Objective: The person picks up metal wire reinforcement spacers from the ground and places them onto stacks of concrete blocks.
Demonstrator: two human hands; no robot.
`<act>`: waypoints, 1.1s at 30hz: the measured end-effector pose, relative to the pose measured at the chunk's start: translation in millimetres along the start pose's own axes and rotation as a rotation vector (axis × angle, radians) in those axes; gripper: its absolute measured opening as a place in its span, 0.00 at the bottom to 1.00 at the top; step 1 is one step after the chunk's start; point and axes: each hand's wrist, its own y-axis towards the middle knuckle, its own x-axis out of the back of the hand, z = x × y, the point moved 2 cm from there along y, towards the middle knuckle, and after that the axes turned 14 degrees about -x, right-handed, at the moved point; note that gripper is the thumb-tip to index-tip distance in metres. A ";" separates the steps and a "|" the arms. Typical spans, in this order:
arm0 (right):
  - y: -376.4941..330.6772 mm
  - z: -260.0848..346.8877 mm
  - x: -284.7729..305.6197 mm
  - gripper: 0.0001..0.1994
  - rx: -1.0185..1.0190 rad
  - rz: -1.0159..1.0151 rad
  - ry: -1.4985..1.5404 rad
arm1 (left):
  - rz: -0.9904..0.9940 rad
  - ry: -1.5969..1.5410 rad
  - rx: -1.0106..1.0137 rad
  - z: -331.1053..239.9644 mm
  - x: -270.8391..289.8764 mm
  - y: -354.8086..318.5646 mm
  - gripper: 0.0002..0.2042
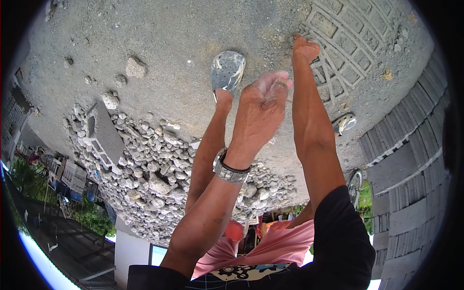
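My left hand [263, 96], with a metal watch [231, 172] on its wrist, is raised in the middle of the view. Its fingers are curled together and dusted with pale powder; whatever lies inside them, if anything, is hidden. Farther forward and to the right, my right hand [306, 49] reaches low over the grey ground, closed, its fingertips mostly out of sight. Beside it, a grid of raised rectangular outlines [340, 46] marks the ground. My left foot, in a grey marbled clog [228, 70], stands left of my hands.
A heap of grey stones [159, 169] spreads at the left, with a hollow concrete block [105, 133] tilted on it. Stacked grey blocks [406, 159] line the right side. A second clog [344, 123] shows right of my right forearm. Loose stones [136, 67] lie at the upper left.
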 end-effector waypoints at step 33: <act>71.5 81.1 43.4 0.19 0.458 0.163 0.021 | 0.022 -0.391 -0.523 -75.6 95.3 18.5 0.33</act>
